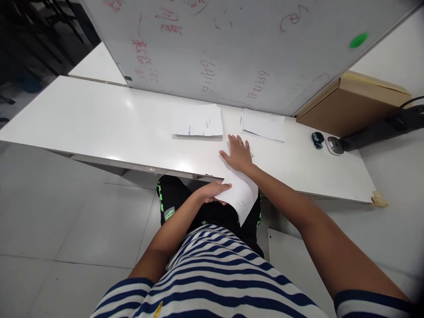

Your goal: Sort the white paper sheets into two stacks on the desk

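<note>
Some white paper sheets (243,191) lie partly on the table's front edge, their near end curving down over my lap. My left hand (213,193) grips their left side, thumb on top and fingers underneath. On the far end of the sheets, my right hand (239,154) lies flat with its fingers spread. Beyond my hands rests a stack of printed papers (198,120). To its right is a second, less even paper stack (263,125). A small pale object peeks out beside my right hand, too hidden to name.
A whiteboard (185,48) with red handwriting and a green round spot stands along the back of the white table (82,115). At the right end are a cardboard box (347,101), a black cylindrical device (380,128), a dark watch-like object (317,139) and a grey rounded object (335,145).
</note>
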`<state>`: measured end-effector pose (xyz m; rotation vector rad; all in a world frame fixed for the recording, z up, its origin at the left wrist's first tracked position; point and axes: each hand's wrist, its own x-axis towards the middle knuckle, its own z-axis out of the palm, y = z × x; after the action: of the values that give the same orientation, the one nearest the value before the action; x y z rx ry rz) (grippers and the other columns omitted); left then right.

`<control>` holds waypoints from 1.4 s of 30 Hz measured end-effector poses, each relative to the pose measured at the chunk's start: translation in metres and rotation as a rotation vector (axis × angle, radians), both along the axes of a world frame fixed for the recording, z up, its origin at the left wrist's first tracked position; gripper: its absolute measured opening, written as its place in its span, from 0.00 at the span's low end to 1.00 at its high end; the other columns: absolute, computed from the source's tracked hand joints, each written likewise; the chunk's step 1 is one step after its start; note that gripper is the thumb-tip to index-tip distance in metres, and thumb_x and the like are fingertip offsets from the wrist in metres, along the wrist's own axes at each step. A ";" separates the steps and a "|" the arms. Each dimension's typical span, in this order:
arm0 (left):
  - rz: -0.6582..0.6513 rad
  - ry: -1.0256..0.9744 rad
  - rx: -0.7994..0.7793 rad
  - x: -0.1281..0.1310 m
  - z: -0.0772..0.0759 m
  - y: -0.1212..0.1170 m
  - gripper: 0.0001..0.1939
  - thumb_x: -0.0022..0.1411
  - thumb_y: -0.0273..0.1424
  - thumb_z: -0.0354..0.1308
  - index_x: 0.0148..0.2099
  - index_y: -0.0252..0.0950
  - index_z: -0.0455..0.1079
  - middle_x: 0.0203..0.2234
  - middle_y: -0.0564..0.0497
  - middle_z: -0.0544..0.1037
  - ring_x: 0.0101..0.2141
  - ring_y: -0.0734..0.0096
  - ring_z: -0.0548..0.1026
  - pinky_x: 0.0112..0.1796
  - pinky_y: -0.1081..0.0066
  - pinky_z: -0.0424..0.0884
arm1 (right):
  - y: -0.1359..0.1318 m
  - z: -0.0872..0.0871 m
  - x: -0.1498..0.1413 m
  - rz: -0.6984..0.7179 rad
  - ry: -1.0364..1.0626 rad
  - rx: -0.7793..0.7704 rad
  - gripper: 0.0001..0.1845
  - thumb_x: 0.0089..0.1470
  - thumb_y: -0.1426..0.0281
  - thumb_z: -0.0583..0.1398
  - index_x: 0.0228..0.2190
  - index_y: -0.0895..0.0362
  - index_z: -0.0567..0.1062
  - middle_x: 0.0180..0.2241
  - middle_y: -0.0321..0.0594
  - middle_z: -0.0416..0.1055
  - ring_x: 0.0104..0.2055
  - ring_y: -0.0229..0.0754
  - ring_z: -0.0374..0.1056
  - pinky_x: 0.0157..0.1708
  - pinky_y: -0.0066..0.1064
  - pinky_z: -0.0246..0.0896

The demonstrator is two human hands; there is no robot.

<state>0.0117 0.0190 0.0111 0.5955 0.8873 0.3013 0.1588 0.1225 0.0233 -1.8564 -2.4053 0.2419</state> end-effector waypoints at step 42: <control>0.058 0.039 0.039 0.000 0.002 -0.028 0.18 0.56 0.42 0.65 0.33 0.29 0.72 0.22 0.49 0.75 0.21 0.71 0.74 0.21 0.72 0.73 | 0.024 0.023 0.035 -0.188 0.809 0.339 0.26 0.63 0.54 0.48 0.47 0.60 0.72 0.53 0.49 0.70 0.57 0.43 0.62 0.60 0.42 0.51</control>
<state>0.0118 -0.0094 0.0133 0.6144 0.9395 0.3610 0.1942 0.1462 0.0466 -1.4323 -1.6010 0.4337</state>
